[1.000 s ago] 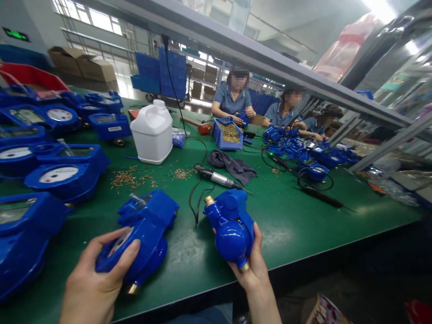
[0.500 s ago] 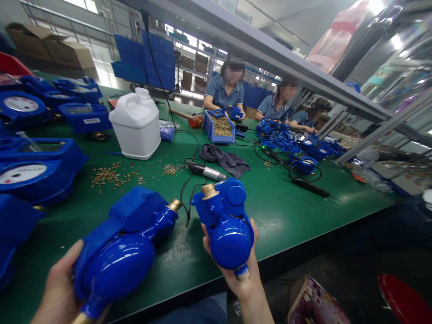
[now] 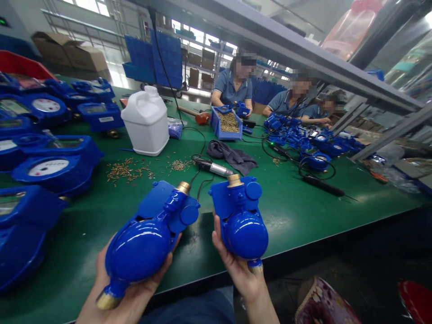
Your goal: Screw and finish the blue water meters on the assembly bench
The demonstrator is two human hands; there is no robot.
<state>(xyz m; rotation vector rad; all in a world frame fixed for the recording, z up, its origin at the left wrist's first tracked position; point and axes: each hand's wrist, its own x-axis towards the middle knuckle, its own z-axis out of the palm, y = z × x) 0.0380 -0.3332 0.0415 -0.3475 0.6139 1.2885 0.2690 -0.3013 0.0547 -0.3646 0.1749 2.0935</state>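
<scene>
Two blue water meters with brass threaded ends are held up over the near edge of the green table. My left hand (image 3: 135, 292) is closed around one water meter (image 3: 141, 247), its rounded underside facing me and its brass end pointing up and right. The other water meter (image 3: 246, 231) sits in my right hand (image 3: 238, 270), fingers wrapped along its left side, its upper brass end pointing upward. A small gap separates the two meters. Just beyond them lies an electric screwdriver (image 3: 214, 167) with a black cable.
More blue water meters (image 3: 50, 168) crowd the left. On the green table (image 3: 297, 225) are a white jug (image 3: 146, 121), loose screws (image 3: 126, 171), a dark cloth (image 3: 232, 156), a blue bin (image 3: 229, 134) of screws and another screwdriver (image 3: 322, 185). Co-workers (image 3: 232, 87) sit across; a shelf beam (image 3: 286, 58) hangs overhead.
The left water meter has turned and come closer to the right one, and more of my left hand shows beneath it. The view has swung slightly left.
</scene>
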